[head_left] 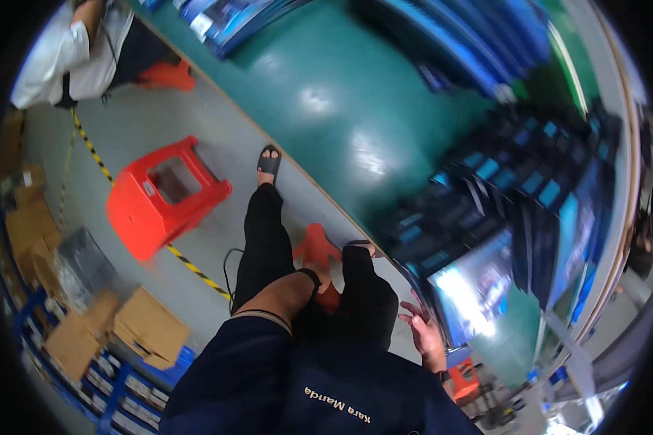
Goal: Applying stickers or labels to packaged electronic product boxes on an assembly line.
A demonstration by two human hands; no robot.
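Observation:
My left arm reaches down between my legs, with a dark band at the wrist. My left hand (pixel 323 277) is at a red plastic stool (pixel 315 243); its fingers blend into the red and I cannot make out a grip. On the right, my right hand (pixel 425 335) is raised beside the table edge with its fingers apart and nothing in them. Nearest to it lies a glossy flat package (pixel 475 286), bright with glare. Behind that, many dark packages with light-blue patches (pixel 500 174) are piled on the green tabletop (pixel 305 101).
Another red stool (pixel 141 203) stands on the grey floor left of my legs, by yellow-black tape (pixel 189 270). A person in a white top (pixel 87 69) is at the far left. Cardboard boxes (pixel 149 326) and a blue rack (pixel 116 391) fill the lower left. Blue packages (pixel 464 40) stand farther back.

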